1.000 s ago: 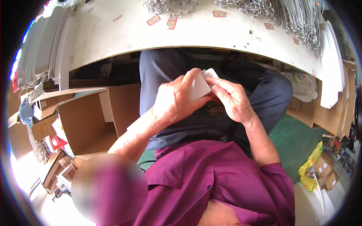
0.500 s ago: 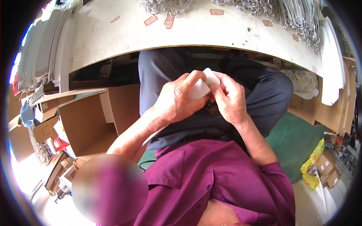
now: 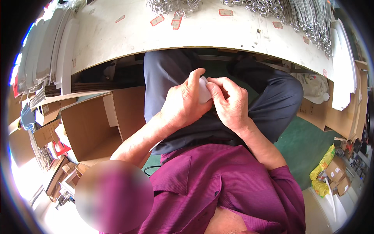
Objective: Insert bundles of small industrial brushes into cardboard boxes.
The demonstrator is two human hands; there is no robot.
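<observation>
Over my lap, both hands are closed around the end of a white, smooth piece [image 3: 203,93], which looks like a narrow card box. Its thin pale edge shows again under my left forearm, so it seems long. My left hand [image 3: 182,99] wraps it from the left, thumb raised at the top. Fingers and thumb of my right hand [image 3: 230,102] pinch its right edge near the top. Most of the piece is hidden by my hands and forearm.
A white worktable [image 3: 128,37] spans ahead, with bundles of metal wire hooks [image 3: 307,25] at its far right. White flat card strips [image 3: 48,54] stack on the left. An open cardboard box [image 3: 91,124] stands left of my legs, a yellow bag [image 3: 325,163] lies right.
The white piece has shifted slightly left and turned, so less of it shows. My left thumb has lifted off it, and my right hand has moved a little left.
</observation>
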